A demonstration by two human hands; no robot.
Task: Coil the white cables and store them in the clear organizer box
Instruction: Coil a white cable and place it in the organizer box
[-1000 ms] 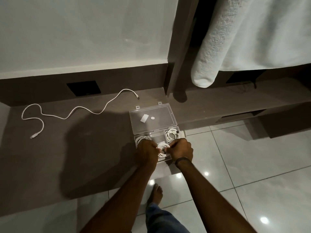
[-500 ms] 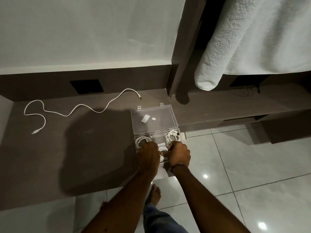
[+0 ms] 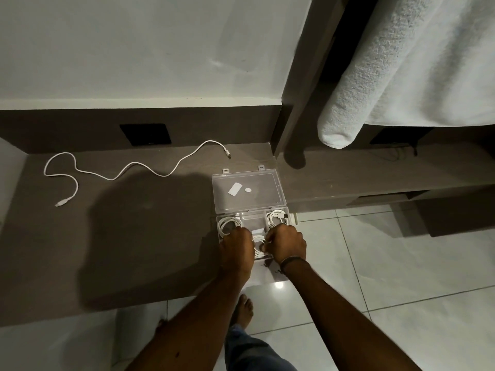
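While our left hand (image 3: 237, 246) and right hand (image 3: 286, 243) hovered knuckles-up over the near part of the clear organizer box (image 3: 250, 219), both sets of fingers were curled onto a coiled white cable (image 3: 258, 246) lying between them in the front compartment. Just beyond the left fingers sat a second coil (image 3: 227, 223); just beyond the right fingers, a third coil (image 3: 276, 216). Farther past our fingertips the open lid (image 3: 247, 190) lay flat on the dark ledge (image 3: 134, 236). Well off to the left of our left hand, one loose white cable (image 3: 134, 166) snaked uncoiled across that ledge.
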